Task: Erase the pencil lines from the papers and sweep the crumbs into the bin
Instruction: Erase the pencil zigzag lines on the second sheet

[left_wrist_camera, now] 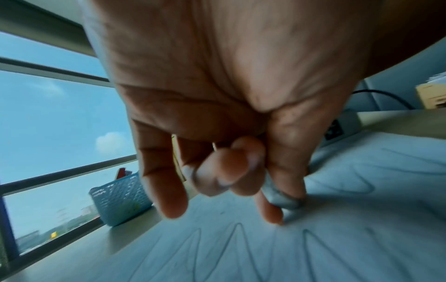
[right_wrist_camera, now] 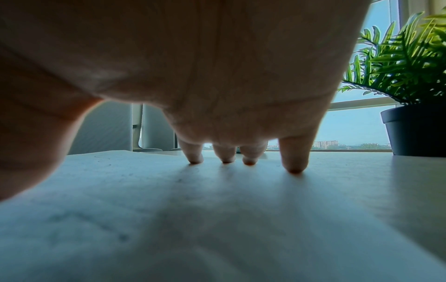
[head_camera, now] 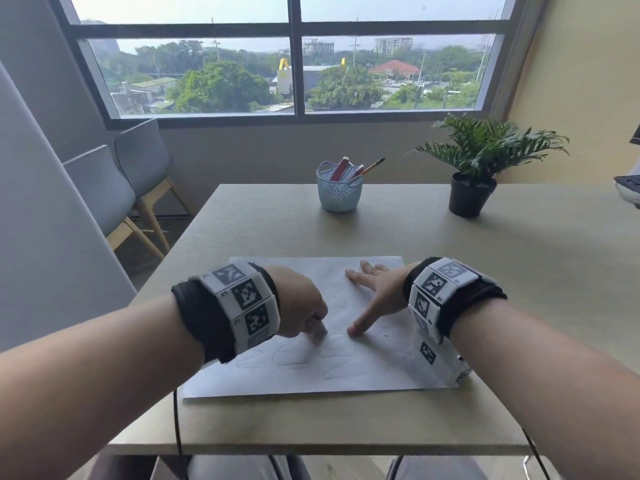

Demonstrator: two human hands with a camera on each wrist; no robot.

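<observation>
Paper (head_camera: 363, 362) lay flat on the bench (head_camera: 519, 265) at the near edge, faint looping pencil lines (head_camera: 294, 358) across its lower half. At about 9 o'clock on the sheet the left hand (head_camera: 298, 299) pinched a small grey eraser (left_wrist_camera: 281, 200) between thumb and forefinger, its tip pressed to the paper. At 3 o'clock the right hand (head_camera: 377, 292) rested spread, fingertips (right_wrist_camera: 294, 167) and thumb pressing the sheet down. A blue basket (head_camera: 338, 188) with pencils stood at 12 o'clock, a potted plant (head_camera: 485, 161) at 2 o'clock.
</observation>
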